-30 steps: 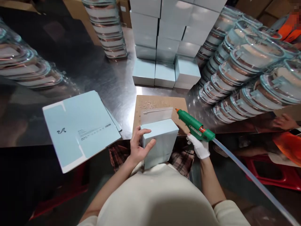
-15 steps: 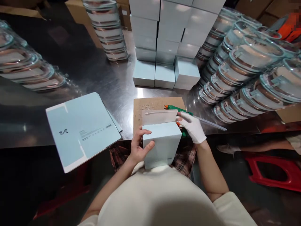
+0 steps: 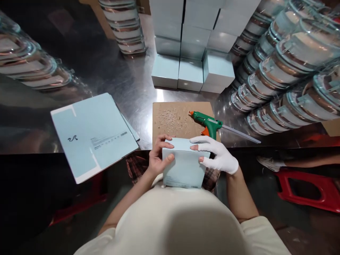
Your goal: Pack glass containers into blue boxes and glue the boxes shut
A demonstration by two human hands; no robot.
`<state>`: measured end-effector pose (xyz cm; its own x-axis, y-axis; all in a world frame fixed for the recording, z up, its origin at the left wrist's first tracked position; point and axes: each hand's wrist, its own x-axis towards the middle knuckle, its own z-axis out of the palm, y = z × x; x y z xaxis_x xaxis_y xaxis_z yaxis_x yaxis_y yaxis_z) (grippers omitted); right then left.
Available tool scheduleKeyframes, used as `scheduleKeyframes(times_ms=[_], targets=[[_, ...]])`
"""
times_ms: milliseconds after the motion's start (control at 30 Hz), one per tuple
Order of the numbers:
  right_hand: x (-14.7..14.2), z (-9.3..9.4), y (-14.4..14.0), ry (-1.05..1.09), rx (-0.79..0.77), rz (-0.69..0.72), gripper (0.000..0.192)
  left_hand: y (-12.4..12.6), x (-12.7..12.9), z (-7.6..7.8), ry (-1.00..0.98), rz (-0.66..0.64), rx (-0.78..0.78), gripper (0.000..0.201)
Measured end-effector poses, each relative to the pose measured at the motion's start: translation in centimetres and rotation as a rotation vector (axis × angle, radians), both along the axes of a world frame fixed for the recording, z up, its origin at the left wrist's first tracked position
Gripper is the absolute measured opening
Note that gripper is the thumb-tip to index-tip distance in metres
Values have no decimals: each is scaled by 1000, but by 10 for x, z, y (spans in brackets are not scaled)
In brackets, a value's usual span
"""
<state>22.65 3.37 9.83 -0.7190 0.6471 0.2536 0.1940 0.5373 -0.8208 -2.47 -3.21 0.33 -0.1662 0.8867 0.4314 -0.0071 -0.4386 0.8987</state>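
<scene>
A light blue cardboard box (image 3: 184, 168) stands against my front at the table's near edge, its top flap folded down. My left hand (image 3: 160, 156), bare, grips the box's left side, thumb on the near face and fingers over the top. On the right, my right hand (image 3: 219, 156) wears a white glove that leaves some fingertips bare; its fingers press the top while the thumb rests on the near face. Just beyond lies a green glue gun (image 3: 207, 122) with an orange tip and a clear glue stick (image 3: 243, 134) behind it, on a cardboard sheet (image 3: 183, 132) dotted with glue bits.
Flat blue printed cartons (image 3: 92, 138) overhang the metal table (image 3: 127, 95) at left. Stacked pale boxes (image 3: 191, 72) stand ahead. Wrapped glass containers (image 3: 289, 67) are piled at right, with more stacks (image 3: 123, 26) at left. A red stool (image 3: 313, 189) and someone's leg (image 3: 305, 163) are at right.
The raised flap has come down onto the box top. My right hand has moved from the flap's edge to clasp the box, and the glue gun now shows fully.
</scene>
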Motion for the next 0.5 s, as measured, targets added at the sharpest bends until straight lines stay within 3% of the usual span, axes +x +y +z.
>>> scheduleKeyframes(times_ms=[167,233,267,333,400,433,500], targets=[[-5,-19,0,42,-22,-16,25,1,-1,7,-19,-62,59,21],[1,-29,-6,122,-47,-142,43,5,-7,15,4,-27,87,19],[4,-34,-12,178,-69,-250,56,8,-11,22,1,44,102,20],[12,-42,-28,239,-162,-453,73,13,-19,35,-81,310,172,26],[13,-46,-47,183,-285,-487,82,16,-24,45,-230,604,263,37],[12,-46,-56,122,-330,-450,84,16,-24,47,-302,689,275,41],[7,-42,-67,42,-346,-454,81,12,-22,44,-380,682,192,45]])
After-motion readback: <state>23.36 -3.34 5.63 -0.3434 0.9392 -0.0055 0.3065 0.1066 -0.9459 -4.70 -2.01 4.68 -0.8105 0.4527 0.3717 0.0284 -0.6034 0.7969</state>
